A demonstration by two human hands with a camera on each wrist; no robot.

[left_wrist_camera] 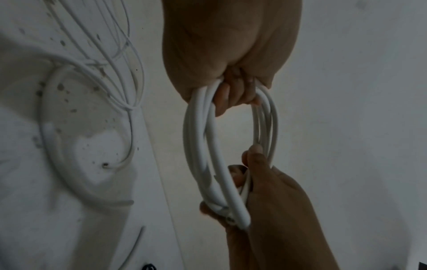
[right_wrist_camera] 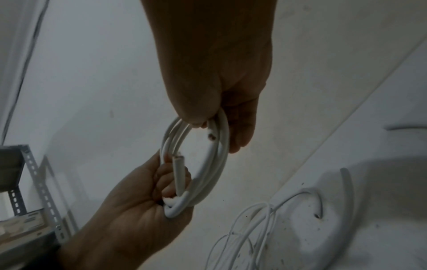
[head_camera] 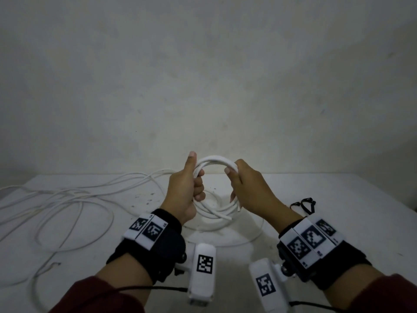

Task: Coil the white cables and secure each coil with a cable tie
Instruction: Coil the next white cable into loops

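A coil of thick white cable [head_camera: 214, 164] is held upright above the table [head_camera: 316, 195] between both hands. Its left side is gripped by the left hand [head_camera: 187, 190], thumb raised, fingers curled round the strands; its right side is clasped by the right hand [head_camera: 246, 188]. Two cut cable ends are seen within the coil from the right wrist. Thin loose white cables [head_camera: 67, 199] are spread over the table's left part, and black cable ties [head_camera: 304, 204] lie to the right.
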